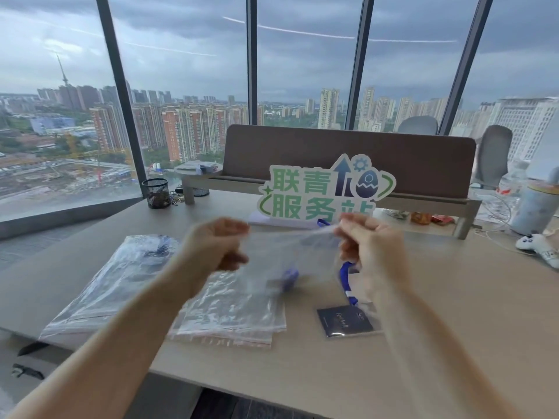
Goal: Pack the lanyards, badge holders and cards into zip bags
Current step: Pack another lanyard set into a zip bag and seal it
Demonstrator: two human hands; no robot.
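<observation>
Both hands hold one clear zip bag (290, 252) in the air above the table. My left hand (217, 246) grips its left top corner and my right hand (369, 249) pinches its right top corner. Something blue and blurred (289, 275) shows through the bag. A blue lanyard (344, 276) lies on the table below my right hand, attached to a dark card in a clear badge holder (344, 320). A stack of empty zip bags (233, 313) lies under the held bag. At the left lie filled bags (121, 267) with blue lanyards inside.
A green and white cut-out sign (323, 192) stands behind the hands against a brown desk divider (408, 158). A black mesh pen cup (156, 193) sits at the back left. A white game controller (541, 246) and cables lie at the right. The near table edge (272, 385) runs below my forearms.
</observation>
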